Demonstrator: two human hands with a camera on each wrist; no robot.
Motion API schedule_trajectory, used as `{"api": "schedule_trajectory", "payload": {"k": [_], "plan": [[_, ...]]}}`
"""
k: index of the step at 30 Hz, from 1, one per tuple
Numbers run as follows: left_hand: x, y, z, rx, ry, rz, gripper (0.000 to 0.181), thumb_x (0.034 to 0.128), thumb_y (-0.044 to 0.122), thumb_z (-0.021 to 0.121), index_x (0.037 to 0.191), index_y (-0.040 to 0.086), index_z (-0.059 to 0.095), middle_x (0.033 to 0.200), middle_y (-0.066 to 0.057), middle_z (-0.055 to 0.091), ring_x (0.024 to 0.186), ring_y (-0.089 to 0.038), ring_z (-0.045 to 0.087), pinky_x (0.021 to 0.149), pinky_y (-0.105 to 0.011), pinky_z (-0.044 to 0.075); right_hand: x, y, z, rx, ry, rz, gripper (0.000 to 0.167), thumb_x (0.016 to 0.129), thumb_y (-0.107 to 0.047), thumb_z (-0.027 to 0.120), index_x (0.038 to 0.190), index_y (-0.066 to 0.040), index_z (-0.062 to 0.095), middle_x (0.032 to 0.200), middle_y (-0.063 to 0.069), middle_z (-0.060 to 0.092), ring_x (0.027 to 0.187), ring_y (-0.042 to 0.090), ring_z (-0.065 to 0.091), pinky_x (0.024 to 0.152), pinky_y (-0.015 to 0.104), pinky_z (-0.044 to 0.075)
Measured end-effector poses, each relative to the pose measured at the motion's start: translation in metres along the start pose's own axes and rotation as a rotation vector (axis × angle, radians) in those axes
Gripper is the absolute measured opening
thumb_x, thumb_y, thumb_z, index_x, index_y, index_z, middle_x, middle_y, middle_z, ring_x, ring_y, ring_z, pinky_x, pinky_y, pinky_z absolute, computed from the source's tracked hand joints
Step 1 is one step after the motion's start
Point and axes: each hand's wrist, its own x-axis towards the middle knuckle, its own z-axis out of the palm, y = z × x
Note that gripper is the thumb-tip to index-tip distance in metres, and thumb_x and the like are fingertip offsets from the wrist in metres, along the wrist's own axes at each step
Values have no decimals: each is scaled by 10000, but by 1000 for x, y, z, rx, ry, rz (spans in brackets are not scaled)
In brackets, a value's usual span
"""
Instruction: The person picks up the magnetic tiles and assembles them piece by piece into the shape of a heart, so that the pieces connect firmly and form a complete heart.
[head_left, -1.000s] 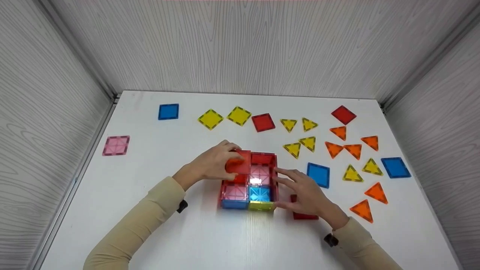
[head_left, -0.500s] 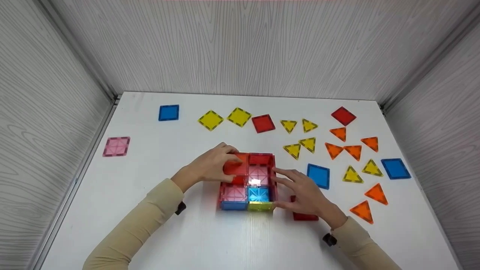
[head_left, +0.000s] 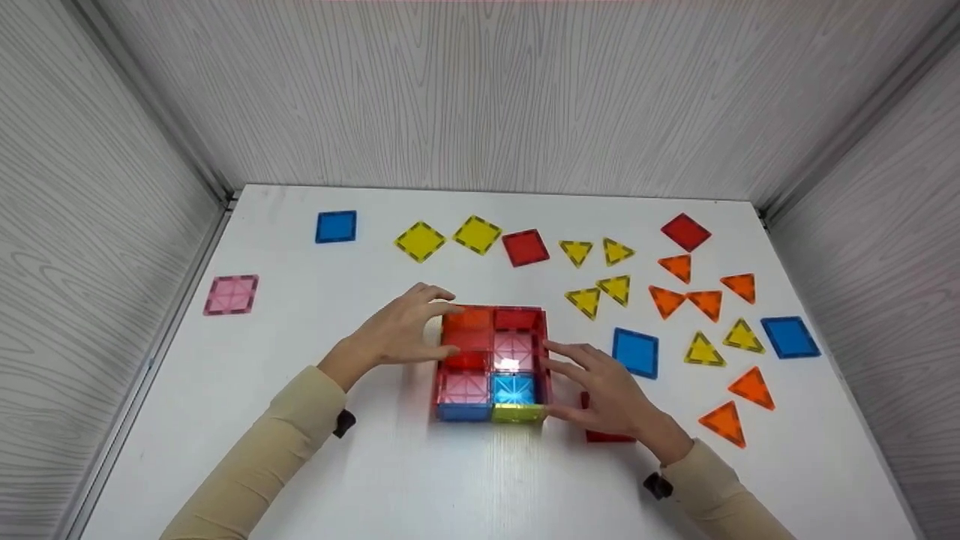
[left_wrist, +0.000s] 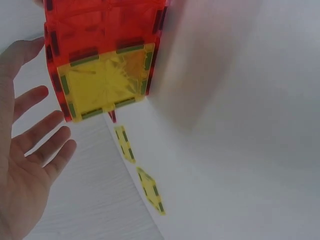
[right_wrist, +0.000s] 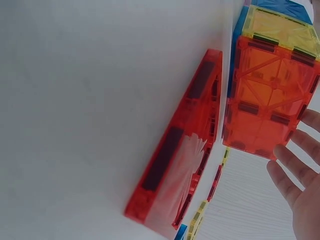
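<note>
Pale wood-grain panels (head_left: 480, 97) rise behind and on both sides of a white counter (head_left: 375, 480). A person's two forearms, in beige sleeves (head_left: 255, 457), reach in from the near edge.

The largest object on the counter is a translucent magnetic-tile box (head_left: 465, 412), standing near the middle between the hands and built two cells wide by two deep. Its front wall is blue on the left and yellow on the right; from above, red shows at the back left, pink at the front left and back right, blue at the front right.

The left hand (head_left: 397, 328) is spread wide at the box's back-left part, thumb apart from the fingers, gripping nothing; whether it touches cannot be told. The right hand (head_left: 604, 390) is also spread, its fingertips against the right wall.

Loose square tiles lie flat around: a red square (head_left: 611, 437) partly hidden beneath the right hand, a blue square (head_left: 635, 352) just beyond it, others along the back and right, and a pink square (head_left: 231, 295) well apart at far left.

Smaller yellow triangles (head_left: 615, 289) and orange triangles (head_left: 724, 424) are scattered on the right. Small black wrist devices (head_left: 343, 423) show at both cuffs.
</note>
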Motion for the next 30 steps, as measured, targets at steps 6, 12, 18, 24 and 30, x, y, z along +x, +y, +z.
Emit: {"api": "schedule_trajectory", "payload": {"k": [6, 12, 18, 24, 30], "plan": [[-26, -40, -18, 12, 101, -109, 654, 889, 455, 816, 1449, 163, 645, 1497, -143, 605, 1406, -337, 539, 1143, -554, 509, -6, -5, 0, 32, 2, 36, 680, 865, -517, 820, 1458, -240, 636, 1543, 46, 609, 1315, 204, 640, 954, 437, 626], [-53, -93, -32, 29, 173, -258, 670, 925, 435, 786, 1458, 65, 616, 1491, -215, 584, 1397, -413, 506, 1179, -613, 448, -9, -7, 3, 17, 31, 21, 661, 859, -486, 840, 1448, -259, 643, 1511, 58, 637, 1291, 199, 655, 936, 416, 632], [-82, -141, -38, 28, 224, -433, 734, 979, 514, 690, 1513, 35, 536, 1524, -282, 498, 1425, -486, 425, 1185, -697, 375, -10, -9, 2, 11, 31, 28, 647, 853, -458, 852, 1427, -225, 664, 1510, 60, 639, 1289, 206, 659, 928, 427, 634], [-110, -179, -38, 42, 309, -567, 747, 996, 488, 659, 1516, -22, 493, 1509, -345, 460, 1410, -542, 396, 1187, -713, 337, -10, -9, 2, 12, 38, 21, 678, 836, -427, 875, 1446, -239, 648, 1502, 69, 645, 1286, 211, 664, 926, 430, 635], [-130, -207, -39, 58, 339, -739, 744, 1014, 488, 604, 1520, -37, 454, 1494, -409, 396, 1357, -578, 343, 1134, -738, 340, -10, -8, 2, 16, 33, 21, 685, 835, -418, 878, 1453, -241, 642, 1503, 72, 643, 1291, 215, 662, 926, 430, 636]]}}
